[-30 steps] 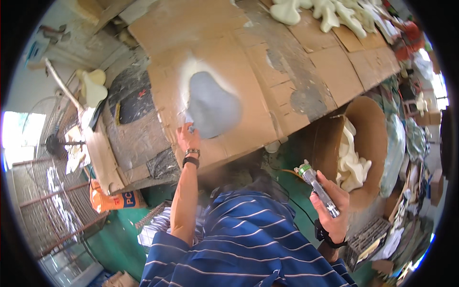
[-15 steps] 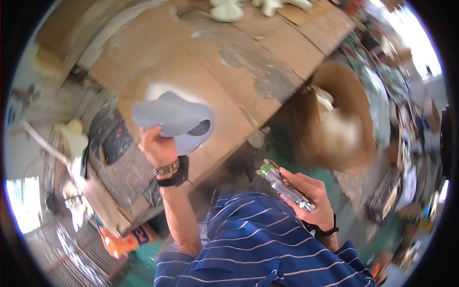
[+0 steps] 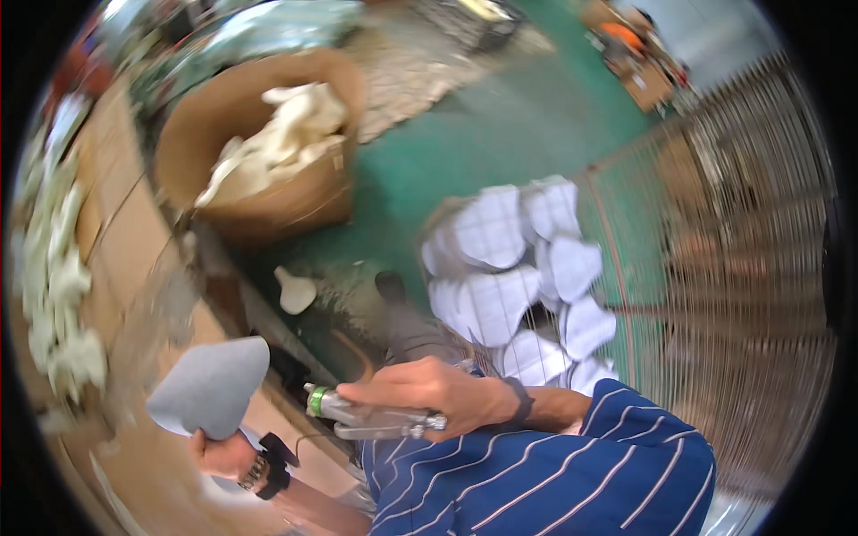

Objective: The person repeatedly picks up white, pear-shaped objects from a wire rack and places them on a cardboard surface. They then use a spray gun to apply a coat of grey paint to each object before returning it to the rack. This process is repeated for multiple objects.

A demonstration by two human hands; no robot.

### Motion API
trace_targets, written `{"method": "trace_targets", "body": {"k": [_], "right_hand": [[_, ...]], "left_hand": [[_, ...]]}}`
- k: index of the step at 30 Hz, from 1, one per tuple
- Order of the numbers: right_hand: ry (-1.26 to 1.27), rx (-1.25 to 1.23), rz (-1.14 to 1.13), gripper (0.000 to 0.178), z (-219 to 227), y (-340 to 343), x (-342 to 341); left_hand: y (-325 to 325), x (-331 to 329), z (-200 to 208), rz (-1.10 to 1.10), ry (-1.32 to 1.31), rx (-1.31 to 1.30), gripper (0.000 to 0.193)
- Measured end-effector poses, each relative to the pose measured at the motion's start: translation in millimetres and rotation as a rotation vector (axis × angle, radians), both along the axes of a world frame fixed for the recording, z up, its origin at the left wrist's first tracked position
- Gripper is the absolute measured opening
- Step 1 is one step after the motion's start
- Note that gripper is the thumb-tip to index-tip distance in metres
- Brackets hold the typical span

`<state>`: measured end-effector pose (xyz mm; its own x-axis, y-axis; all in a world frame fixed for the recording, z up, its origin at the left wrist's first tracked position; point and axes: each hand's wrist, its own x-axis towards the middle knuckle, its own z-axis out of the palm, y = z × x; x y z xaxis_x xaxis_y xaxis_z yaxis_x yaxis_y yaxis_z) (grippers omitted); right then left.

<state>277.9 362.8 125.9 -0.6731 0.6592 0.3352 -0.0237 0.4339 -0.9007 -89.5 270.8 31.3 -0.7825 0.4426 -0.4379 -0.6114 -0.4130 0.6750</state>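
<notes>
My left hand [image 3: 223, 456] is closed on the lower edge of a grey, rounded, flat-looking piece [image 3: 213, 386], held up over the cardboard-covered table [image 3: 134, 259]. Its exact kind I cannot make out. A metal spray gun [image 3: 380, 422] with a green ring near its nozzle is gripped in my right hand [image 3: 436, 393]. The gun lies across in front of my shirt, nozzle pointing left toward the grey piece but apart from it. My right fingers partly hide its body.
Several white rounded pieces [image 3: 496, 308] lie on a wire rack [image 3: 617, 308] at the right. Beyond the table stands a big round cardboard bin [image 3: 268, 210] with cream-coloured pieces inside. More pale pieces [image 3: 67, 304] line the table's left side. One cream piece [image 3: 295, 290] lies on the green floor.
My view has swung right, bringing the rack with white pieces into sight. The grey piece has been turned in my left hand; the spray gun has come across, nozzle leftward.
</notes>
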Motion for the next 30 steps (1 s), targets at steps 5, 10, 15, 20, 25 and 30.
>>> {"method": "trace_targets", "body": {"k": [5,10,15,20,25,30], "right_hand": [[0.082,-0.062,-0.285,0.075,-16,-8,58],[0.153,-0.145,-0.484,0.074,-27,-13,120],[0.2,-0.171,-0.664,0.079,-38,-8,178],[0.199,-0.254,-0.879,0.084,-44,-13,227],[0.226,-0.349,-1.088,0.088,-51,-28,260],[0.15,-0.475,-1.253,0.091,-54,-37,278]], "left_hand": [[112,73,-37,-0.511,-0.11,0.026,0.064],[207,204,-57,-0.992,-0.165,0.045,0.057],[294,358,-71,-1.312,-0.28,0.054,0.054],[372,535,-75,-1.605,-0.501,0.176,0.05],[389,677,-65,-1.667,-0.625,0.386,0.051],[357,750,-128,-1.691,-0.541,0.149,0.055]]}}
